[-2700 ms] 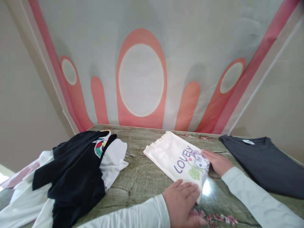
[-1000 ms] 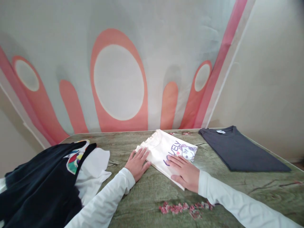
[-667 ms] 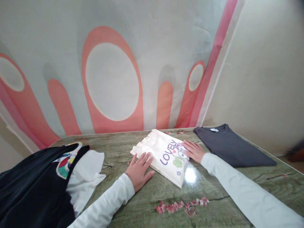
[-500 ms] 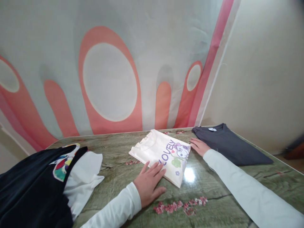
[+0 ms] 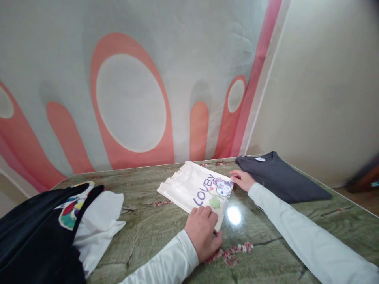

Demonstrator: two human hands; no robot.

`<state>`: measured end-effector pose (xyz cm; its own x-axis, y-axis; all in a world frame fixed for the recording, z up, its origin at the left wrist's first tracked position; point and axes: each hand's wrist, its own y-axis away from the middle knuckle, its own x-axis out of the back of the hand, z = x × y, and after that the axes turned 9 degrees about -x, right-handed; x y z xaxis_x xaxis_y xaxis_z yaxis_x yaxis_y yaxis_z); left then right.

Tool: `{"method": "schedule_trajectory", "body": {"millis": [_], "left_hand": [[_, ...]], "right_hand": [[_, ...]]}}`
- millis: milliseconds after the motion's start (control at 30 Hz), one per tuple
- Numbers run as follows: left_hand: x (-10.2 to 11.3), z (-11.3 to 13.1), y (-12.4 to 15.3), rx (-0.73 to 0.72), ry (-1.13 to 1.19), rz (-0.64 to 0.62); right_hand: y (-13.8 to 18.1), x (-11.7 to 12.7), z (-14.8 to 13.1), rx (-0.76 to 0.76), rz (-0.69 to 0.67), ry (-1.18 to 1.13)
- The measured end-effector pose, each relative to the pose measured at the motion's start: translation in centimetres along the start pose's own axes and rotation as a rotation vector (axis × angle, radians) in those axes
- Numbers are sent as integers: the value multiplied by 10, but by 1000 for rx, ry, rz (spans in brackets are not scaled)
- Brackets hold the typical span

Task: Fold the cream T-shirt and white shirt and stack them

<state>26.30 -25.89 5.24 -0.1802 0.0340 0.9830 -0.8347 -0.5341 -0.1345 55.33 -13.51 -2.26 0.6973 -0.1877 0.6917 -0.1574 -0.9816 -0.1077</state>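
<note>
One pale shirt on table — just ahead of left hand, curled at its near corner, and just left of right hand, bent at another corner — cannot tell if clamped in either.

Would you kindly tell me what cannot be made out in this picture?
In the head view:
Cream shirt: part of its near edge, hidden by the left hand.
Black garment: cut off by left and bottom edges.
White garment: partly covered by the black garment.
Gray shirt, neck label: any writing too small.
Dark object: blurred, cut off by right edge.
</note>
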Motion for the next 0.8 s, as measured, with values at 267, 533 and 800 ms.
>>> {"method": "schedule_trajectory", "body": {"millis": [267,533,800], "left_hand": [[-2,1,6,37,-48,-3],[16,-17,38,154,-89,-127],[33,-64,80,377,-245,-67]], "right_hand": [[6,1,-8,-37,-70,19],[18,6,-26,-64,-435,29],[41,-2,-59,-241,-902,-110]]}}
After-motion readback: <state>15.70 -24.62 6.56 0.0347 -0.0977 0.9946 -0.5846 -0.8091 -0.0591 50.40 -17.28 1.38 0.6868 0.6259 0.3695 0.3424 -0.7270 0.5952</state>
